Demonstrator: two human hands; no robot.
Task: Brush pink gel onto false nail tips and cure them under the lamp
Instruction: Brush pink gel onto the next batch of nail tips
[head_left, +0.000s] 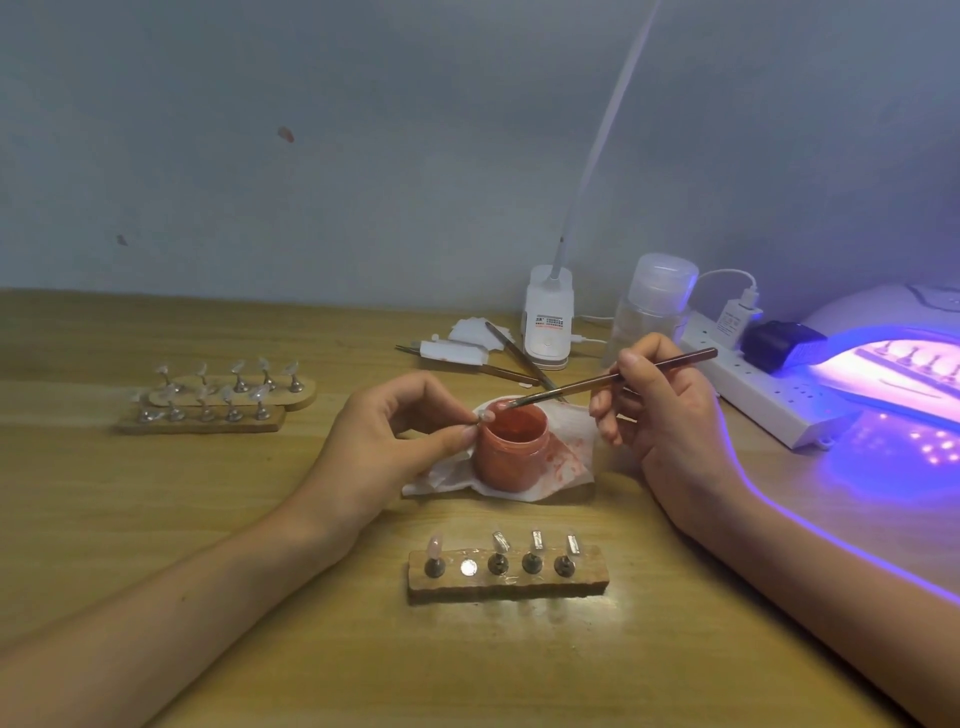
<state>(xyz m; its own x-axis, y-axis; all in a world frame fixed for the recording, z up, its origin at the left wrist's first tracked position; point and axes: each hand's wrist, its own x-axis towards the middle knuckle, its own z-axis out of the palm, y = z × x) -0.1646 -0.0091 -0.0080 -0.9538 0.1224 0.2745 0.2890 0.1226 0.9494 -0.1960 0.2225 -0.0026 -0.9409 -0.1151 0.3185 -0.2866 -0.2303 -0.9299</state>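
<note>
While pinching one small nail tip (485, 415) between thumb and first finger of the left hand (384, 447), holds it right at the rim of the pink gel jar (511, 457). Other left fingers loosely curled. Grips a thin brush (571, 389) in the right hand (670, 421), fingers curled round the stick, hairy end down at the mouth of the open jar, just beside the tip. Under the jar, a white tissue (571, 457) with pink smears, mid table (208, 519). Nearer, a wooden block (509, 584) with four little stands: one pink tip, three clear tips, plus one bare round spot. Far left, two wooden holders (202, 423) full of clear tips. Far right, the lamp (883, 306), glowing purple, with a row of stands inside. At the back, a white power strip (763, 395), a clear bottle (657, 301), a white desk light base (548, 322) and spare brushes (519, 353) on white pads.
</note>
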